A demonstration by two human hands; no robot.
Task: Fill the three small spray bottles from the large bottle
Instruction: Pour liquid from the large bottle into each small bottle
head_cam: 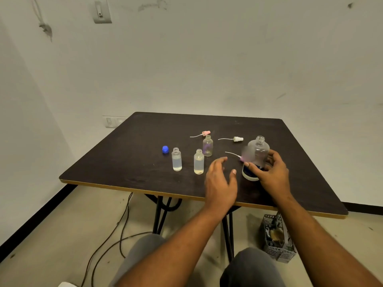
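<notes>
My left hand (220, 179) hovers with fingers spread and loose, holding nothing, its palm turned toward the right. My right hand (273, 172) curls thumb and fingers round the lower part of the large bottle (259, 150). Both bare forearms reach forward, side by side.

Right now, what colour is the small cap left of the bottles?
The cap is blue; the head view shows it best.
</notes>
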